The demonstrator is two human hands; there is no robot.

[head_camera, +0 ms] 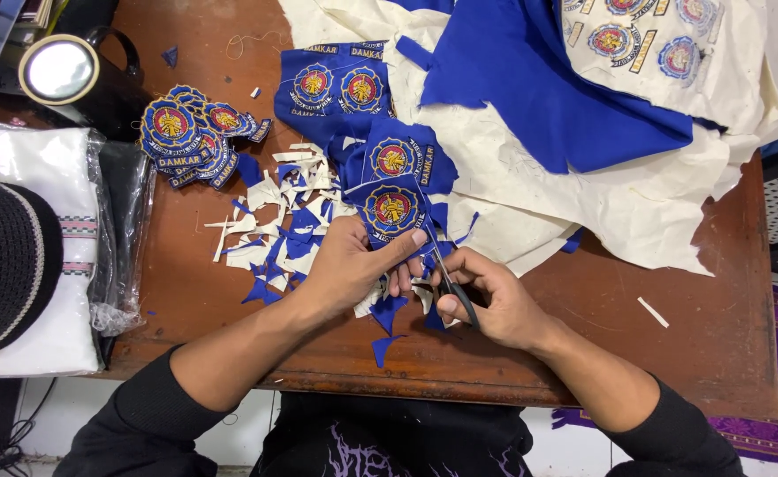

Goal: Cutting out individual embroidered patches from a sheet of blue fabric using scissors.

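Note:
My left hand (353, 265) pinches a strip of blue cloth bearing round embroidered badges (391, 208), thumb lying along the lowest badge's edge. My right hand (486, 296) grips small black-handled scissors (449, 281), their blades pointing up at the badge's right edge. The strip runs up to more uncut badges (336, 87). A pile of cut-out badges (190, 137) lies at the left of the wooden table (698, 336). Blue and cream offcuts (278, 225) are scattered under and left of my left hand.
A large cream backing sheet (618, 199) with blue cloth (539, 79) and more badges (645, 35) covers the table's far right. A lamp (57, 69) stands at the far left. A bagged white cloth (44, 256) and a black cap (4, 256) lie left.

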